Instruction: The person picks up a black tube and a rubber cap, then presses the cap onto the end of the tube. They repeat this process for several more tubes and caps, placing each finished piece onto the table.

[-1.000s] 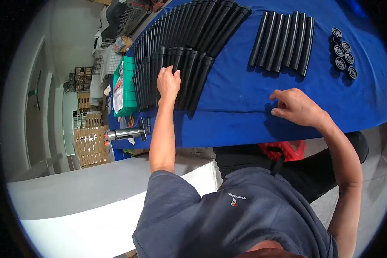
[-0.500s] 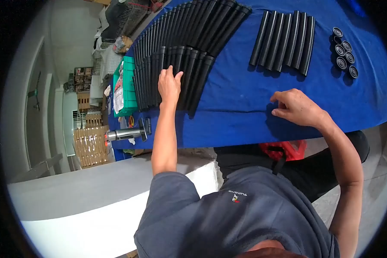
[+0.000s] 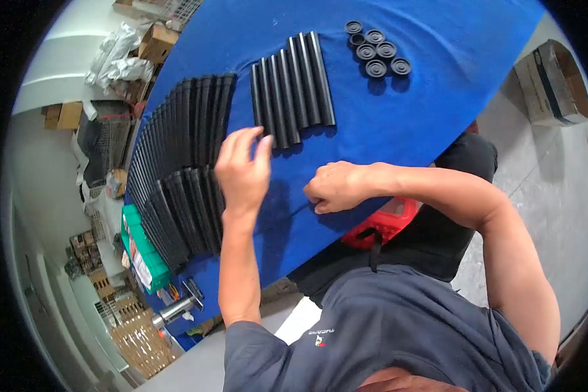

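The left hand [image 3: 243, 171] has lifted off the tube row [image 3: 183, 215], open, beside the six tubes [image 3: 293, 88]; right hand [image 3: 335, 187] fisted.

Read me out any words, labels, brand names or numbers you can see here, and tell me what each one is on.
Dark blue shirt: a small white logo word on the chest, seen upside down and too small to read with certainty.
Green bin: a printed sheet inside it, print too blurred to read.
Cardboard boxes: no legible marks.
Black tubes and black caps: no text visible.
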Available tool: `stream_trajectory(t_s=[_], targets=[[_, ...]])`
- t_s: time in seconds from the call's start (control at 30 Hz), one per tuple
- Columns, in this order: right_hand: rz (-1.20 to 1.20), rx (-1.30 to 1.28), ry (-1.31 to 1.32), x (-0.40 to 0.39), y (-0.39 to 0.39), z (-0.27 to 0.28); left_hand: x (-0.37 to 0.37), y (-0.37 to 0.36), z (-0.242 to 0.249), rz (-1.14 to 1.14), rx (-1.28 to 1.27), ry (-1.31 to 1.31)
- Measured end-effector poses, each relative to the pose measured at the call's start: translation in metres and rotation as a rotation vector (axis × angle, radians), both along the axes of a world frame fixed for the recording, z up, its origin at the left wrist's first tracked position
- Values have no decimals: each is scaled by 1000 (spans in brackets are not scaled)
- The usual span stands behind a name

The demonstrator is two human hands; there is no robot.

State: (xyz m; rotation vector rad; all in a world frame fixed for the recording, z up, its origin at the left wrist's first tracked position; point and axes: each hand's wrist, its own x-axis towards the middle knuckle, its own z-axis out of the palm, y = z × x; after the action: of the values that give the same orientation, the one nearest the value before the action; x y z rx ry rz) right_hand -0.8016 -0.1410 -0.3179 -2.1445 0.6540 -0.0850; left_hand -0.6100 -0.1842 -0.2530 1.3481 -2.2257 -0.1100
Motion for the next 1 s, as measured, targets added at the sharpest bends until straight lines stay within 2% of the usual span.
stream_trajectory(t_s=[0.07, 0.13, 0.27, 0.37, 0.57, 0.67, 0.73, 0.8, 0.87, 0.9, 0.93, 1.0], targets=[[-20, -65, -58, 1, 2, -8, -54, -13, -9, -148, 13, 50], [-57, -182, -158, 2, 6, -20, -99, -29, -20, -296, -80, 40], [-79, -80, -131, 2, 6, -23, -166, -50, -37, -257, -26, -99], [-64, -117, -219, 0, 7, -26, -187, -56, -46, -227, 28, -207], [-80, -131, -259, -1, 7, -27, -193, -66, -62, -274, 19, -142], [-66, -150, -280, -4, 7, -26, -189, -64, -62, -294, 22, -114], [-31, -141, -265, 2, 6, -26, -176, -46, -37, -259, 111, -79], [2, -102, -172, 0, 8, -24, -140, -29, -28, -276, -11, 75], [114, -44, -40, -4, 6, -4, -92, -1, -16, -115, 47, 112], [167, -15, 28, -7, 7, 5, -67, 17, -12, -18, 182, 154], [175, 3, -17, -7, 9, 7, -43, 32, -18, 17, 179, 186], [197, 52, -105, -5, 16, 4, 0, 62, -27, 129, 217, 50]])
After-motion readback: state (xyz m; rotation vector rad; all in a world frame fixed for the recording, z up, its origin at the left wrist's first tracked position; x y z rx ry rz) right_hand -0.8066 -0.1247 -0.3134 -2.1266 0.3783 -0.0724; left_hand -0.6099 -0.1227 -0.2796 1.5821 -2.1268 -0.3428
